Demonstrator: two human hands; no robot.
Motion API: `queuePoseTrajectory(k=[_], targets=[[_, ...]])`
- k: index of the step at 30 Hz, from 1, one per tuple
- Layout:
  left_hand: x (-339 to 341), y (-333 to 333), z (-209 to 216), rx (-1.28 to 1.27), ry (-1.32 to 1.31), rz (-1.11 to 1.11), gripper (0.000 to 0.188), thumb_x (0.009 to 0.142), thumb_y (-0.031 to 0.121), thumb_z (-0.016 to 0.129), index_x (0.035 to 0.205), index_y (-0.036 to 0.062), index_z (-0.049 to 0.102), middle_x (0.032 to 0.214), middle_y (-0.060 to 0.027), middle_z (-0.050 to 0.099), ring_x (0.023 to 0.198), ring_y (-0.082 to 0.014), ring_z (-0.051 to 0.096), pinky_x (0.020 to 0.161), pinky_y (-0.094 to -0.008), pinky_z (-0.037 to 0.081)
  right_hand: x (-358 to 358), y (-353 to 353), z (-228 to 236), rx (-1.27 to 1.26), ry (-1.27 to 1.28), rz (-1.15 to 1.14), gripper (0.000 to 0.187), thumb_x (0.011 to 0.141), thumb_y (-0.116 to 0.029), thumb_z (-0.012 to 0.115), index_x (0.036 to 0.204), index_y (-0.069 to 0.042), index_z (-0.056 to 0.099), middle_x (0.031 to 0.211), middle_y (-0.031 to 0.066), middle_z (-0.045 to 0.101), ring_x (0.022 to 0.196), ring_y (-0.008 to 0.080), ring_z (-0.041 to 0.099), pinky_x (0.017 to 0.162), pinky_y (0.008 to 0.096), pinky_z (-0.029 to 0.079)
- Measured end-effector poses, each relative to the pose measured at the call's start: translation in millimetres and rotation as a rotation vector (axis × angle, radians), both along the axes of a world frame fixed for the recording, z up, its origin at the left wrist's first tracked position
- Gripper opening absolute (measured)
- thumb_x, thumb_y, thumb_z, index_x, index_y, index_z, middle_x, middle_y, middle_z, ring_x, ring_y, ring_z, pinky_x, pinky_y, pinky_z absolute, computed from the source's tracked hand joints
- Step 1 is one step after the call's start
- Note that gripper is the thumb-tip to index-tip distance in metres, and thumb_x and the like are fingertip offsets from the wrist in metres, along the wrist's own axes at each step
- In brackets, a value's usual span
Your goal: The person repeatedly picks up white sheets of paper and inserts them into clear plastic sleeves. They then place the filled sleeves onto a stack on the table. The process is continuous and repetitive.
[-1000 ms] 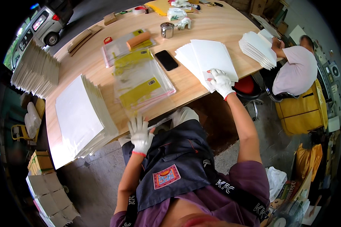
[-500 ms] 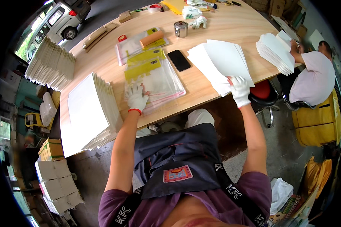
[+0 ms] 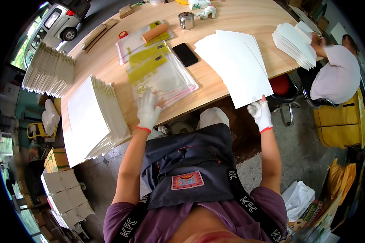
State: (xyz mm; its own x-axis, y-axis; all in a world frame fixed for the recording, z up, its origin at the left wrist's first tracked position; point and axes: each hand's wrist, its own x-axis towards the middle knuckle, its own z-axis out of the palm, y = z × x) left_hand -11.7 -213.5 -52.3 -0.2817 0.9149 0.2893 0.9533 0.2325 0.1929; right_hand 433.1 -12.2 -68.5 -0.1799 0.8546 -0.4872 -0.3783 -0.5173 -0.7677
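My right hand [image 3: 260, 112], in a white glove with bare fingertips showing, pinches the near edge of a white card sheet [image 3: 247, 77]. That sheet juts over the table's front edge from a fanned stack of white sheets [image 3: 209, 48]. My left hand [image 3: 149, 109], gloved the same way, is at the near edge of the clear plastic bags [image 3: 172, 77] with yellow-green printed bands. Its fingers are stretched out and slightly blurred, the thumb apart. A black phone [image 3: 185, 54] lies between the bags and the sheets.
A tall stack of white boards [image 3: 91, 115] stands at the table's left, another stack [image 3: 50, 69] behind it. Farther back are a brown roll [image 3: 155, 33], a metal cup [image 3: 186, 20] and a loose glove [image 3: 207, 12]. A co-worker [image 3: 338, 73] sits at right near more sheets [image 3: 294, 46].
My right hand has drawn the top sheet toward me, past the table's front edge. My left hand has pulled back slightly toward the near edge of the bags. The view has shifted a little.
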Motion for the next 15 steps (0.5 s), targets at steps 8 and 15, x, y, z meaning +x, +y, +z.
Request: queuePoseTrajectory(k=[8,15], targets=[[14,-23,5,0.003,0.078,-0.07,0.04,0.076,0.023,0.066,0.113,0.0087,0.06,0.128,-0.0102,0.052,0.116,-0.032,0.05,0.1,-0.0463,0.039,-23,16,50,0.357,0.078,-0.013,0.026,0.095,-0.017,0.056,0.116,-0.003,0.051,0.082,0.0094,0.062,0.046,0.0132,0.051,0.034,0.0254,0.033],[-6,-7,6,-0.21,0.012,0.038,0.028,0.078,0.015,0.063,0.106,0.0164,0.062,0.108,-0.0026,0.059,0.103,-0.0256,0.056,0.081,-0.0387,0.05,-42,-83,84,0.227,0.128,0.451,0.054,0.088,-0.026,0.06,0.129,0.007,0.049,0.114,0.014,0.064,0.098,0.019,0.065,0.08,0.0296,0.054]])
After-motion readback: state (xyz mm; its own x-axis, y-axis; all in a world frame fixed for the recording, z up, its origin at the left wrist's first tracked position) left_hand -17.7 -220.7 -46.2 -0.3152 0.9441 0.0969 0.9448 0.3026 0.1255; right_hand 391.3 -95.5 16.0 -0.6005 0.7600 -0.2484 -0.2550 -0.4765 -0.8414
